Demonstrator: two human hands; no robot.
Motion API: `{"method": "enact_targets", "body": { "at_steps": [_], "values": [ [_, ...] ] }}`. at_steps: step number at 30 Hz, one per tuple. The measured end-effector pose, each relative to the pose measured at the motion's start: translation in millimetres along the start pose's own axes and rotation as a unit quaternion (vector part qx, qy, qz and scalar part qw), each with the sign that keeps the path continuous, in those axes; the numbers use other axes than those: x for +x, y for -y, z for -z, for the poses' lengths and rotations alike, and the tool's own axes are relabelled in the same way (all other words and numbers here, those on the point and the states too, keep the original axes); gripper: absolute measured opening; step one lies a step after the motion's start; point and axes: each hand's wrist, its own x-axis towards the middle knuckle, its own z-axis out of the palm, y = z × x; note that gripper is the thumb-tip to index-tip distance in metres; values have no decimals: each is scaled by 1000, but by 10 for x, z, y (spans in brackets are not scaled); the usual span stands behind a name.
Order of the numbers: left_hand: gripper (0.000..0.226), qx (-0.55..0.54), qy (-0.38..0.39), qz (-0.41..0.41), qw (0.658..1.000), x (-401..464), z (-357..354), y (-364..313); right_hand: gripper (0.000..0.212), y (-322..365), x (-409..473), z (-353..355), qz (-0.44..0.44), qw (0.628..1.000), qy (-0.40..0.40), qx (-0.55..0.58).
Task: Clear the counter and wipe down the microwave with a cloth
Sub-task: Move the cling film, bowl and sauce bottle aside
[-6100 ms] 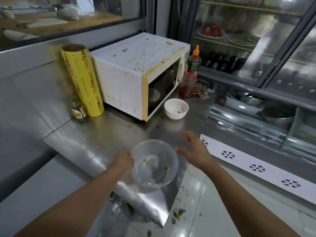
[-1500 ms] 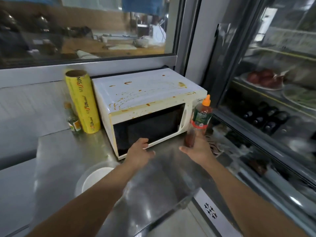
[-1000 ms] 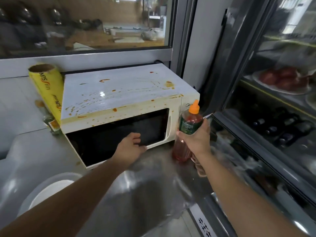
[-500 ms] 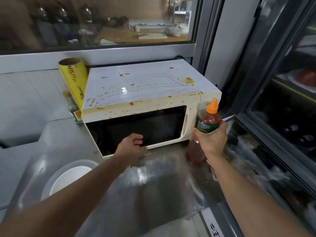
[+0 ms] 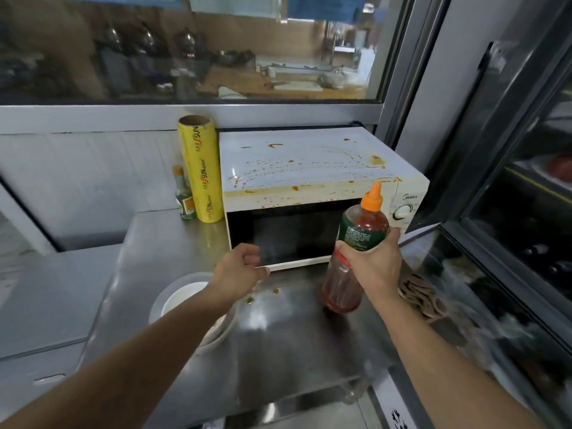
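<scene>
A white microwave (image 5: 309, 168) with sauce stains on its top and front stands at the back of the steel counter (image 5: 294, 335); its door is shut. My right hand (image 5: 374, 261) grips a red sauce bottle (image 5: 356, 243) with an orange cap, in front of the microwave's right side, its base just above the counter. My left hand (image 5: 238, 270) hovers by the microwave's lower front edge, fingers loosely curled, holding nothing. A white bowl nested in a clear bowl (image 5: 182, 301) sits on the counter, partly hidden under my left forearm.
A yellow roll of cling film (image 5: 201, 168) and a small glass bottle (image 5: 184, 196) stand left of the microwave. A heap of rubber bands (image 5: 421, 295) lies at the counter's right edge. A glass-door fridge (image 5: 526, 212) stands on the right. Sauce drops (image 5: 274, 291) mark the counter.
My right hand has lifted the sauce bottle and brought it forward in front of the microwave. My left hand stays by the microwave's lower edge. The view has shifted right.
</scene>
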Motion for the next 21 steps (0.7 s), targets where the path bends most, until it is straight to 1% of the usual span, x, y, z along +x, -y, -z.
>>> {"method": "enact_targets", "body": {
  "at_steps": [4, 7, 12, 14, 17, 21],
  "values": [
    [40, -4, 3, -5, 1000, -50, 478, 164, 78, 321, -376, -169, -2, 1000, 13, 5],
    [38, 16, 6, -3, 1000, -44, 843, 307, 72, 545, -650, -338, -7, 1000, 15, 1],
    [53, 69, 13, 4, 998, 20, 1342, 693, 79, 815, -1082, -639, -19, 1000, 14, -12],
    [60, 82, 5, 13, 997, 62, 1484, 900, 77, 882, -1230, -727, -17, 1000, 4, -21],
    [71, 105, 8, 47, 993, 140, 1599, 1194, 76, 951, -1403, -803, -19, 999, -5, -30],
    [80, 108, 47, 95, 988, 238, 1586, 1497, 84, 1001, -1538, -850, -32, 998, -17, -53]
  ]
}}
